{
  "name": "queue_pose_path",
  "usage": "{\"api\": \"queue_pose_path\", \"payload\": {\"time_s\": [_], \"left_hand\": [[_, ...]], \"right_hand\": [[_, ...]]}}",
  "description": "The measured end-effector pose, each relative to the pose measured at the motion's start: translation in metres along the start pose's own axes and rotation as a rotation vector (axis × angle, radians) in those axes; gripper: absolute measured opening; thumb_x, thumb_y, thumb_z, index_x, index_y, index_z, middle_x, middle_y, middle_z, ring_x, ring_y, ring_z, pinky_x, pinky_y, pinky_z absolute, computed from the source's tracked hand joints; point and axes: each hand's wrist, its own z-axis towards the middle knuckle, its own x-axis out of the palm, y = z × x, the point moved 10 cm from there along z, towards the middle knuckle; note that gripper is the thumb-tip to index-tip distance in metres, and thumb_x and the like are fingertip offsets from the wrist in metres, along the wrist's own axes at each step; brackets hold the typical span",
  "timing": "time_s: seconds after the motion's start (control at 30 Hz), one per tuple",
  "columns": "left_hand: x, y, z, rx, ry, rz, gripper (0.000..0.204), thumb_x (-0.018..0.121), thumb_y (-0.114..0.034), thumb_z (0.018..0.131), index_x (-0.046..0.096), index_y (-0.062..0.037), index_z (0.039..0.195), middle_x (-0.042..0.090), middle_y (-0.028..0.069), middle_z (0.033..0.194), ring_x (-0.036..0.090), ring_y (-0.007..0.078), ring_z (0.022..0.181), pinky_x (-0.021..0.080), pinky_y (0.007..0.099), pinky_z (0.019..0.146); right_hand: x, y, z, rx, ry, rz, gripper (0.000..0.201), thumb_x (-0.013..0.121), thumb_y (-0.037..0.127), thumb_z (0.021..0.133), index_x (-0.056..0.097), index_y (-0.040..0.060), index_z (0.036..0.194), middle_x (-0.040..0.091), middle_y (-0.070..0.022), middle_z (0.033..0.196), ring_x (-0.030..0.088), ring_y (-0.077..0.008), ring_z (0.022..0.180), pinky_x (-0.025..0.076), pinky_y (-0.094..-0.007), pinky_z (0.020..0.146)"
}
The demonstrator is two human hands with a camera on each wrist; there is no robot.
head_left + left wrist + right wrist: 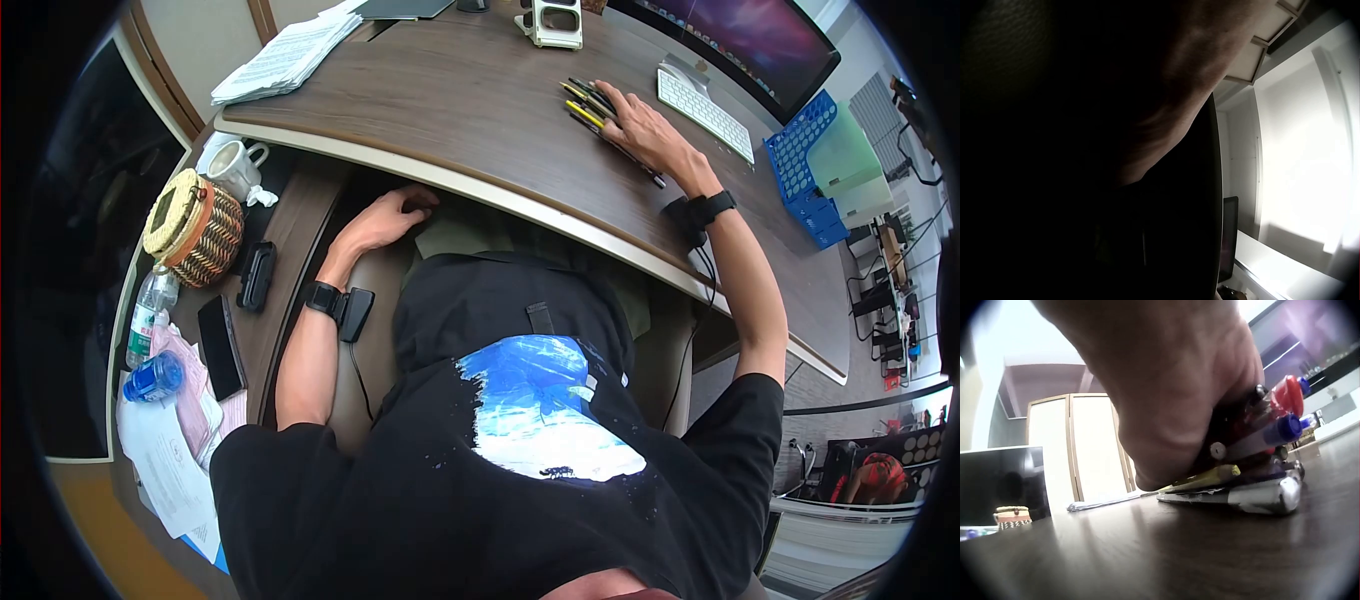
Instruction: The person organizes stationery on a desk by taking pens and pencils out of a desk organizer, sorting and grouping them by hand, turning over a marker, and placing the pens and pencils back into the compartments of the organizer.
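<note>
On the desk (420, 95), my right hand (645, 130) lies over a bundle of pens and pencils (583, 113), its fingers bent around them. Yellow and dark ends stick out on the left. The right wrist view shows red and blue capped pens (1266, 437) heaped beside the palm of the right hand (1172, 394), above a silver pen (1266, 497) lying on the desk surface. My left hand (388, 220) rests low beside the lap, below the desk edge, fingers loosely curled around nothing. The left wrist view is mostly dark; the left fingers are hidden there.
Right of the pens are a white keyboard (705, 110), a monitor (745, 45) and a blue basket (800, 160). A paper stack (290, 58) lies at the desk's left, a cream stand (555, 25) at the back. Left are a mug (235, 170), woven basket (195, 230) and phone (221, 345).
</note>
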Motion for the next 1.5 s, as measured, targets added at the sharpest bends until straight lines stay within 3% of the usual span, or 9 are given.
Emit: {"api": "queue_pose_path", "payload": {"time_s": [0.23, 0.27, 0.4, 0.5, 0.53, 0.67, 0.93, 1.13, 1.5], "left_hand": [[-0.002, -0.005, -0.004, 0.005, -0.019, 0.018, 0.040, 0.063, -0.013, 0.100, 0.070, -0.0025, 0.138, 0.074, 0.0150, 0.138, 0.066, 0.0307, 0.133, 0.049, 0.0389, 0.115], [-0.001, -0.003, -0.003, 0.008, -0.017, 0.011, 0.040, 0.064, -0.014, 0.100, 0.070, -0.0025, 0.138, 0.074, 0.0152, 0.138, 0.067, 0.0307, 0.133, 0.050, 0.0390, 0.114], [-0.002, 0.000, -0.001, 0.024, -0.023, 0.002, 0.039, 0.064, -0.014, 0.100, 0.070, -0.0025, 0.138, 0.074, 0.0153, 0.137, 0.067, 0.0304, 0.132, 0.050, 0.0387, 0.114], [-0.002, -0.003, -0.003, 0.022, -0.016, 0.004, 0.039, 0.064, -0.013, 0.100, 0.071, -0.0023, 0.137, 0.074, 0.0153, 0.136, 0.067, 0.0301, 0.132, 0.050, 0.0385, 0.113], [-0.002, -0.004, -0.004, 0.022, -0.015, -0.001, 0.039, 0.064, -0.013, 0.100, 0.071, -0.0020, 0.137, 0.074, 0.0154, 0.136, 0.067, 0.0301, 0.132, 0.050, 0.0385, 0.113], [-0.003, -0.008, -0.007, 0.023, -0.021, 0.020, 0.039, 0.064, -0.014, 0.100, 0.071, -0.0013, 0.137, 0.074, 0.0160, 0.136, 0.067, 0.0302, 0.132, 0.050, 0.0383, 0.113], [-0.001, -0.002, -0.005, 0.004, -0.010, -0.008, 0.042, 0.063, -0.013, 0.100, 0.068, -0.0002, 0.140, 0.073, 0.0157, 0.139, 0.066, 0.0305, 0.134, 0.049, 0.0382, 0.115], [-0.001, -0.003, -0.006, -0.005, -0.008, -0.029, 0.042, 0.063, -0.012, 0.100, 0.068, 0.0001, 0.140, 0.073, 0.0156, 0.139, 0.066, 0.0302, 0.134, 0.049, 0.0383, 0.115], [-0.001, -0.002, -0.004, 0.008, 0.004, -0.049, 0.041, 0.062, -0.009, 0.101, 0.067, 0.0017, 0.140, 0.073, 0.0156, 0.139, 0.066, 0.0298, 0.134, 0.050, 0.0378, 0.115]], "right_hand": [[0.000, -0.012, -0.001, -0.049, -0.075, 0.143, 0.068, 0.042, 0.056, 0.116, 0.035, 0.0115, 0.166, 0.065, -0.0275, 0.131, 0.062, -0.0431, 0.127, 0.048, -0.0511, 0.113], [0.004, -0.018, -0.001, 0.049, 0.072, 0.203, 0.073, 0.042, 0.063, 0.113, 0.031, 0.0183, 0.170, 0.049, -0.0276, 0.160, 0.048, -0.0415, 0.151, 0.040, -0.0510, 0.127], [0.002, -0.032, -0.011, 0.116, 0.105, 0.304, 0.085, 0.052, 0.070, 0.106, 0.027, 0.0229, 0.173, 0.038, -0.0260, 0.171, 0.036, -0.0420, 0.160, 0.033, -0.0518, 0.132], [0.000, -0.039, -0.023, 0.139, 0.114, 0.309, 0.095, 0.060, 0.075, 0.100, 0.027, 0.0234, 0.173, 0.039, -0.0251, 0.171, 0.036, -0.0424, 0.159, 0.032, -0.0512, 0.132], [0.000, -0.041, -0.027, 0.153, 0.135, 0.343, 0.106, 0.070, 0.075, 0.093, 0.026, 0.0239, 0.174, 0.041, -0.0240, 0.170, 0.039, -0.0422, 0.158, 0.032, -0.0502, 0.132], [0.003, -0.040, -0.040, 0.082, 0.207, 0.365, 0.109, 0.079, 0.067, 0.090, 0.024, 0.0253, 0.175, 0.044, -0.0223, 0.168, 0.042, -0.0405, 0.156, 0.033, -0.0490, 0.131], [-0.002, -0.028, -0.045, 0.047, 0.114, 0.318, 0.102, 0.072, 0.067, 0.095, 0.024, 0.0256, 0.175, 0.043, -0.0222, 0.166, 0.039, -0.0418, 0.157, 0.035, -0.0508, 0.131], [-0.001, -0.020, -0.032, 0.111, 0.166, 0.131, 0.105, 0.061, 0.075, 0.098, 0.024, 0.0115, 0.173, 0.046, -0.0249, 0.161, 0.044, -0.0400, 0.153, 0.038, -0.0462, 0.128], [-0.002, -0.003, -0.066, 0.026, 0.281, 0.209, 0.089, 0.057, 0.063, 0.107, 0.017, 0.0221, 0.175, 0.034, -0.0217, 0.169, 0.035, -0.0397, 0.159, 0.035, -0.0493, 0.131]]}}
